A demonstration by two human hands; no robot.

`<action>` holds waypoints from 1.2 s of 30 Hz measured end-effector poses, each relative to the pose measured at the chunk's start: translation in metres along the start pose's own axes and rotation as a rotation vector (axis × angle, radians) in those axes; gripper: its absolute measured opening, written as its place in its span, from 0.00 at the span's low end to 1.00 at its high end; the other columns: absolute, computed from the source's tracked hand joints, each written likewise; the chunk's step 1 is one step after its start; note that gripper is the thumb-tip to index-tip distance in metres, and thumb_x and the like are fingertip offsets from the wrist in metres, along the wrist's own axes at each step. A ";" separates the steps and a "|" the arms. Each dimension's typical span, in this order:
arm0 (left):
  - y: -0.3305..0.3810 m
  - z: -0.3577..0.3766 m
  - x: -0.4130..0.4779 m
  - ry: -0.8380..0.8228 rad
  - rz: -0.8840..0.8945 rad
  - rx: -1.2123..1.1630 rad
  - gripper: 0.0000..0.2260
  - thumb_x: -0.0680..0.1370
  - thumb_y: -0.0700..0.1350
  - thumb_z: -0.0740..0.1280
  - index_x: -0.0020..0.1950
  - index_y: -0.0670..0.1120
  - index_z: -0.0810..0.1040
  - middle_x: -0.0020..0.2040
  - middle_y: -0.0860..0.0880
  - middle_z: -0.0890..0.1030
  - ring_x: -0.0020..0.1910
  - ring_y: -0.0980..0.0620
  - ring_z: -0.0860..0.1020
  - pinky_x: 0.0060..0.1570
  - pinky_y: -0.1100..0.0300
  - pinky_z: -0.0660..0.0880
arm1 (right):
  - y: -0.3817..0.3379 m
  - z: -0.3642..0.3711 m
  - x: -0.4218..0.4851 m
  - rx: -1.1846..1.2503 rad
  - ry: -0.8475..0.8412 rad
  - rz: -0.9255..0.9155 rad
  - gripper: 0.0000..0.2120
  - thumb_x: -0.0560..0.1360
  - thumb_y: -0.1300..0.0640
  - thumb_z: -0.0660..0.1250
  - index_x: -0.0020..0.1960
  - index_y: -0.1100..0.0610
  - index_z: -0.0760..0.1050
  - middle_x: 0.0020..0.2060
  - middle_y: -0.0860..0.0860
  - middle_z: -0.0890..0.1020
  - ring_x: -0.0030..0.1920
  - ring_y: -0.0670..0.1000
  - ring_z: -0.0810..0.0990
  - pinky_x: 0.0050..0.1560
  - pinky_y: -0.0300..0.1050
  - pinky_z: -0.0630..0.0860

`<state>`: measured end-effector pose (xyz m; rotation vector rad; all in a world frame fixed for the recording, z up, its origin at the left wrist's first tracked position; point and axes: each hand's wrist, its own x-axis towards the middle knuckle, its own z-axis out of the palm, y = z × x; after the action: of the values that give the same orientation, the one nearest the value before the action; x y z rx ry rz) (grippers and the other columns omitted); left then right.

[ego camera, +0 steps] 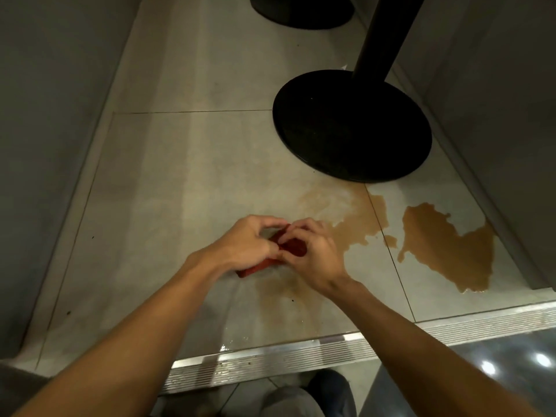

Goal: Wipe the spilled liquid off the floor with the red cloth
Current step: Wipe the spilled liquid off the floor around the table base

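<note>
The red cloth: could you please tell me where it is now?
In the head view, the red cloth is mid-frame, bunched between the left hand and right hand, left of the brown spill.

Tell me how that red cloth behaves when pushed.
Probably floppy: the red cloth bunches between left hand and right hand. Likely glides easily; the tile floor looks glossy. Probably gets heavier soaking up the brown spill.

No readable text or labels.

Bunched red cloth (293, 247) lies just beside brown spilled liquid (448, 242).
</note>
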<state>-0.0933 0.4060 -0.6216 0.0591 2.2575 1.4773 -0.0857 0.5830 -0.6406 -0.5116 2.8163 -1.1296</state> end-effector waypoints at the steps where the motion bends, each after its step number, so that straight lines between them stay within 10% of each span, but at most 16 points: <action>1: 0.000 0.008 -0.004 -0.063 0.028 0.084 0.26 0.64 0.47 0.69 0.62 0.62 0.76 0.62 0.58 0.78 0.56 0.65 0.76 0.52 0.76 0.69 | 0.004 -0.003 -0.003 0.015 -0.012 0.040 0.13 0.66 0.47 0.76 0.50 0.47 0.82 0.50 0.43 0.76 0.55 0.48 0.73 0.57 0.43 0.73; 7: -0.034 0.037 -0.011 -0.039 0.224 0.693 0.32 0.78 0.52 0.66 0.78 0.46 0.56 0.79 0.51 0.49 0.77 0.56 0.46 0.74 0.64 0.43 | 0.042 -0.028 -0.032 -0.182 -0.042 0.031 0.09 0.73 0.54 0.72 0.54 0.48 0.81 0.52 0.46 0.77 0.55 0.51 0.74 0.57 0.46 0.73; 20: -0.071 0.037 -0.093 0.766 -0.098 0.245 0.18 0.81 0.39 0.60 0.71 0.39 0.69 0.72 0.41 0.68 0.73 0.45 0.65 0.73 0.45 0.59 | 0.052 -0.042 -0.048 -0.173 -0.060 0.039 0.10 0.77 0.62 0.67 0.56 0.56 0.82 0.57 0.50 0.80 0.59 0.50 0.75 0.59 0.26 0.61; 33: -0.015 0.155 -0.068 0.499 0.068 0.093 0.18 0.83 0.46 0.56 0.72 0.47 0.69 0.74 0.53 0.67 0.74 0.58 0.60 0.75 0.58 0.54 | 0.063 -0.063 -0.058 -0.267 -0.120 0.104 0.13 0.78 0.60 0.64 0.61 0.53 0.80 0.62 0.51 0.76 0.64 0.53 0.70 0.62 0.38 0.64; 36: -0.007 0.133 -0.067 0.512 -0.011 -0.163 0.11 0.82 0.47 0.58 0.62 0.56 0.76 0.50 0.56 0.82 0.45 0.63 0.79 0.45 0.67 0.76 | 0.062 -0.063 -0.053 -0.259 -0.112 0.126 0.13 0.78 0.59 0.65 0.61 0.52 0.80 0.62 0.51 0.76 0.64 0.52 0.69 0.61 0.37 0.63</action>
<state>0.0192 0.4994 -0.6499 -0.4260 2.4956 1.8264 -0.0642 0.6838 -0.6403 -0.3926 2.8631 -0.6960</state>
